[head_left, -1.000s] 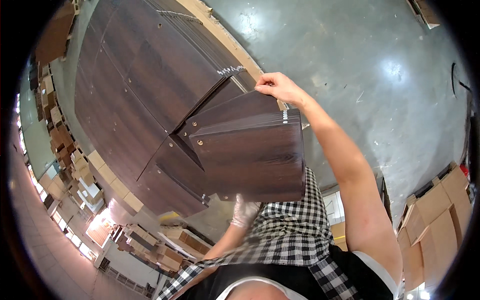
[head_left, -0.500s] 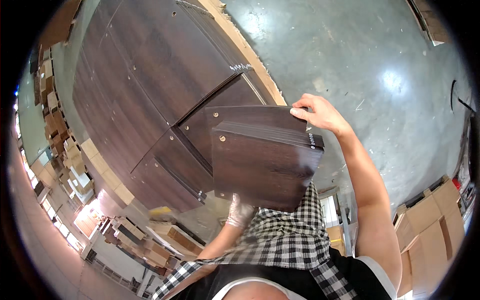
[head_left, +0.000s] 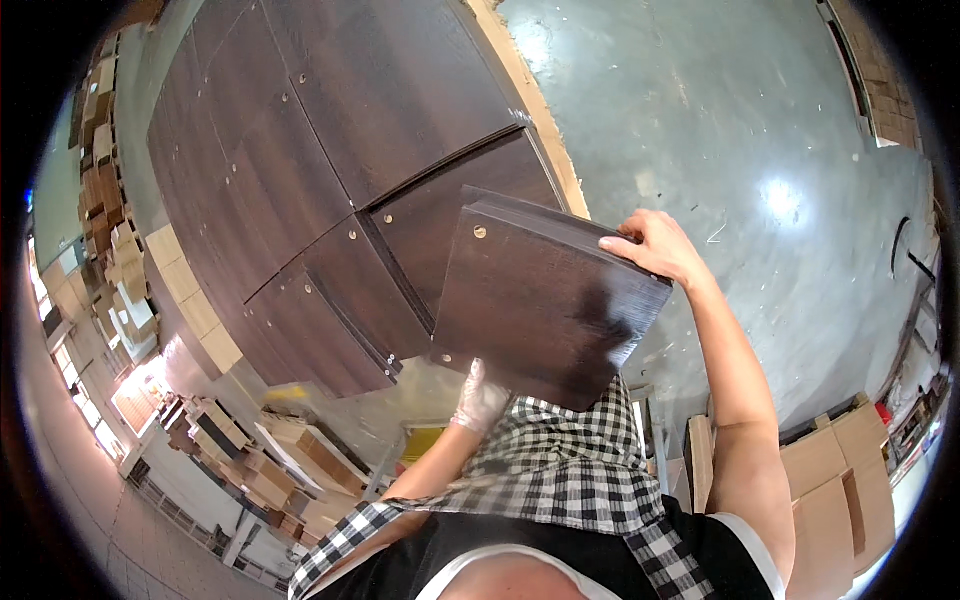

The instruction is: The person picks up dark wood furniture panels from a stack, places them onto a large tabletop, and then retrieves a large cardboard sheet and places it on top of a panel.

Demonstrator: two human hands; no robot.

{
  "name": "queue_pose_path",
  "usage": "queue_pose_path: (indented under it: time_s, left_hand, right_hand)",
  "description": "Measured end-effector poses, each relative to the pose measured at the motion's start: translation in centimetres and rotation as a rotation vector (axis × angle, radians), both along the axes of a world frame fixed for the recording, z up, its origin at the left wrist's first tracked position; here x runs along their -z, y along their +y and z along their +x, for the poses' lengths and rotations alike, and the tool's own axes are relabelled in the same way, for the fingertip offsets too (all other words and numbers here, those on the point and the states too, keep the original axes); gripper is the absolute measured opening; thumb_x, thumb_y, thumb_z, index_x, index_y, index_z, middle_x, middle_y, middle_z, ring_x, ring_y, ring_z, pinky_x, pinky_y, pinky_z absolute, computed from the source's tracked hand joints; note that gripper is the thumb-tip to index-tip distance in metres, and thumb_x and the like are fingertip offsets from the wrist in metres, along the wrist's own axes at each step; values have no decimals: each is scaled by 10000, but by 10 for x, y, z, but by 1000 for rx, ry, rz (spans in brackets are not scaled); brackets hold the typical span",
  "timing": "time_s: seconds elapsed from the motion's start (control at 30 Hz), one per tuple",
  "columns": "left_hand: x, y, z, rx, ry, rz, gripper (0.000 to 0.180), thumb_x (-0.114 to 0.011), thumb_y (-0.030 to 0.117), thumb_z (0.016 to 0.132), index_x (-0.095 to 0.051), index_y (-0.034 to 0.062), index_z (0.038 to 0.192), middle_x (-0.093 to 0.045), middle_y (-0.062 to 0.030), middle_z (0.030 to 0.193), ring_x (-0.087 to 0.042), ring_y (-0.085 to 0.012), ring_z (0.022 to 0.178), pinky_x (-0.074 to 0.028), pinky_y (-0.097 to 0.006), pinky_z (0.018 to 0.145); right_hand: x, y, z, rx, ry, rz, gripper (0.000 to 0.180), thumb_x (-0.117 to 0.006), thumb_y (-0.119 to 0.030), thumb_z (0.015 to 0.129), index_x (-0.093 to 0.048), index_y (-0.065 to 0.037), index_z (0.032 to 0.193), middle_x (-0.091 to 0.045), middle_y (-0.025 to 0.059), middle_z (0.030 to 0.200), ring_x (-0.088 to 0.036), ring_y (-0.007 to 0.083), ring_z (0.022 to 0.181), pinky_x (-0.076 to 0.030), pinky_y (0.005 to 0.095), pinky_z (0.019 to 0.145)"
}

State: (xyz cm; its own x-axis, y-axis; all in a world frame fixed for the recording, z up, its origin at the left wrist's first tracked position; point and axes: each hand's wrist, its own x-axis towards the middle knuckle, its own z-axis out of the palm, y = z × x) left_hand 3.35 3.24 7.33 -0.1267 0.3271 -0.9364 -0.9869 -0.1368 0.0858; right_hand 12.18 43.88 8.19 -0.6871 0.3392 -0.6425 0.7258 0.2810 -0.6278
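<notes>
A stack of thin, dark wood-grain panels [head_left: 545, 295], flat and rectangular with a small round fitting near one corner, is held tilted in front of the person's checked shirt [head_left: 560, 470]. The bare right hand [head_left: 655, 245] clamps its upper edge, and the gloved left hand [head_left: 480, 398] props it from below, fingers hidden. Beyond lie larger matching dark boards [head_left: 330, 150] on a smooth grey-green concrete floor [head_left: 760, 110].

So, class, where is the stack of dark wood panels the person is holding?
In the head view the stack of dark wood panels is centre frame, between the right hand and gloved left hand, over larger dark boards.
</notes>
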Motion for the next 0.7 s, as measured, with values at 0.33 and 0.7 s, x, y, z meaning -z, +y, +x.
queue_pose_path:
  time_s: [0.33, 0.7]
  left_hand:
    - [7, 22, 11, -236, -91, 194, 901, -699, 476, 730, -254, 106, 1421, -239, -121, 1479, -227, -356, 1344, -155, -522, 1133]
    - [19, 14, 15, -275, -43, 175, 902, -719, 468, 712, -280, 101, 1409, -294, -114, 1452, -274, -330, 1319, -178, -496, 1133]
  right_hand:
    - [5, 15, -91, 47, 210, 116, 406, -538, -285, 840, -546, -140, 1219, -660, 159, 939, -614, 355, 929, -473, 435, 809]
    - [29, 20, -133, 2, 271, 69, 434, -426, -57, 819, -513, -130, 1238, -644, 135, 1035, -601, 315, 988, -466, 409, 852]
